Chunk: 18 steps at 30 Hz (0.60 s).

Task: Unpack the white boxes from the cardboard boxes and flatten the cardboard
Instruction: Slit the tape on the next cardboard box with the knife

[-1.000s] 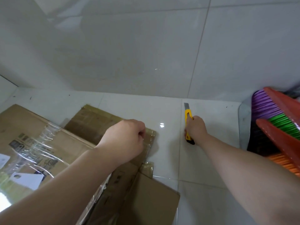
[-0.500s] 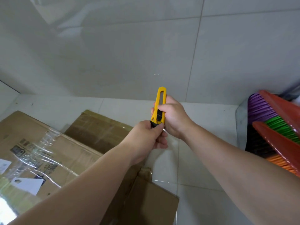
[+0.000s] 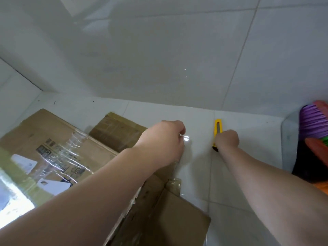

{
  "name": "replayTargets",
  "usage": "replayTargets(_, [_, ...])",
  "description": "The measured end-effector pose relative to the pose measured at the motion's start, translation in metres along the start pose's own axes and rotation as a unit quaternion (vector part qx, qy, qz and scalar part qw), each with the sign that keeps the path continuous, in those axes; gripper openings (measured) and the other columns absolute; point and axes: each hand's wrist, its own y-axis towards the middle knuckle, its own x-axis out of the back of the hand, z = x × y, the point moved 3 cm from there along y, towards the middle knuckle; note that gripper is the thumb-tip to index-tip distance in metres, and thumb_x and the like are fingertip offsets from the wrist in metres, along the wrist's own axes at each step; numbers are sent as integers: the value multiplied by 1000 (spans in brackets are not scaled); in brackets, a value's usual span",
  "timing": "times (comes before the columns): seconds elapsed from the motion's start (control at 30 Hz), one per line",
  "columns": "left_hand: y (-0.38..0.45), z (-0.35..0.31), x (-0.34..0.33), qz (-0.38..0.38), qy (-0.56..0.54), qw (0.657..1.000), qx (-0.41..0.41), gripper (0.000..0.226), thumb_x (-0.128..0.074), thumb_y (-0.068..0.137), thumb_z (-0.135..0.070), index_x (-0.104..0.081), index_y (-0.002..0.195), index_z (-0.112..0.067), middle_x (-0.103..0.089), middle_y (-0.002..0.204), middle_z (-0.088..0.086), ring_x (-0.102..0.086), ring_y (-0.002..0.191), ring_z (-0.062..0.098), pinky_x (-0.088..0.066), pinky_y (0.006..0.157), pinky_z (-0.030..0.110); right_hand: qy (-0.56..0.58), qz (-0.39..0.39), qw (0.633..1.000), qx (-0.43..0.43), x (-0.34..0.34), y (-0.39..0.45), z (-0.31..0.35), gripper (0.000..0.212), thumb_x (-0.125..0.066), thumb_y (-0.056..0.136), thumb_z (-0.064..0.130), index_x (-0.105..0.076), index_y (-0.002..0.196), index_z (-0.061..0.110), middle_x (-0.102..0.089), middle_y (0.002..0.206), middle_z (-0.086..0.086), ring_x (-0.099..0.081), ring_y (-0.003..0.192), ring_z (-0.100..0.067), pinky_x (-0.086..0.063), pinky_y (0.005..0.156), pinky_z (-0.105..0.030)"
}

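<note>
right grip (image 3: 227, 142) clasping yellow knife (image 3: 217, 128), lowered back to floor (image 3: 248, 201) from between both hands; left grip (image 3: 165, 139) curled, contents unclear, over flattened cardboard (image 3: 53, 135); cutting likely finished.

Soft, even daylight is spread over the scene, and a small bright glare spot is thrown on the glossy floor tile (image 3: 186, 139). Strong overexposure is seen at the lower left edge. Glints are caught on the clear tape (image 3: 71, 153). Wide-angle bending and slight motion blur are noted throughout
</note>
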Motion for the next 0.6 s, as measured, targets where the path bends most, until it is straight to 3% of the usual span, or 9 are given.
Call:
replayTargets(0.1, [-8, 10, 10, -14, -5, 1000, 1, 24, -44, 93, -21, -59, 111, -25, -63, 103, -5, -60, 85, 18, -53, 77, 35, -46, -36, 998, 23, 3, 8, 0, 22, -50, 88, 2, -61, 104, -9, -62, 110, -29, -57, 108, -43, -47, 85, -41])
replayTargets(0.27, [-20, 24, 28, -47, 14, 999, -12, 24, -43, 94, -20, -59, 111, -26, -59, 90, -9, -49, 64, 6, -49, 69, 28, -97, -55, 993, 30, 7, 12, -2, 24, -51, 91, 11, -61, 101, -7, -61, 111, -29, -57, 107, -44, -47, 86, -43])
replayTargets(0.37, [-31, 41, 50, -74, 53, 996, -19, 26, -42, 94, -20, -59, 113, -27, -61, 96, -8, -52, 77, 13, -46, 71, 27, -117, -87, 989, 27, 16, 1, 11, 32, -50, 92, 24, -61, 105, -3, -60, 114, -29, -57, 108, -45, -47, 88, -46])
replayTargets(0.43, [-45, 62, 71, -96, 74, 993, -10, 26, -43, 93, -19, -59, 112, -26, -61, 100, -6, -55, 85, 16, -48, 75, 30, -61, -98, 988, 100, 18, -19, 48, 29, -52, 89, 20, -63, 107, 1, -61, 114, -27, -58, 107, -43, -46, 89, -43])
replayTargets(0.5, [-67, 92, 92, -116, 77, 990, 15, 25, -43, 91, -16, -61, 107, -24, -60, 96, -6, -56, 84, 18, -48, 75, 31, 13, -75, 969, 236, 14, -58, 109, 25, -51, 88, 14, -64, 105, 1, -63, 110, -25, -59, 103, -41, -46, 84, -40])
replayTargets(0.6, [-118, 148, 111, -134, 79, 985, 69, 28, -41, 85, -8, -60, 95, -26, -60, 91, -8, -57, 84, 18, -47, 73, 29, 55, 19, 893, 446, 1, -160, 196, 21, -53, 86, 13, -68, 100, 7, -68, 99, -16, -62, 94, -35, -46, 81, -37])
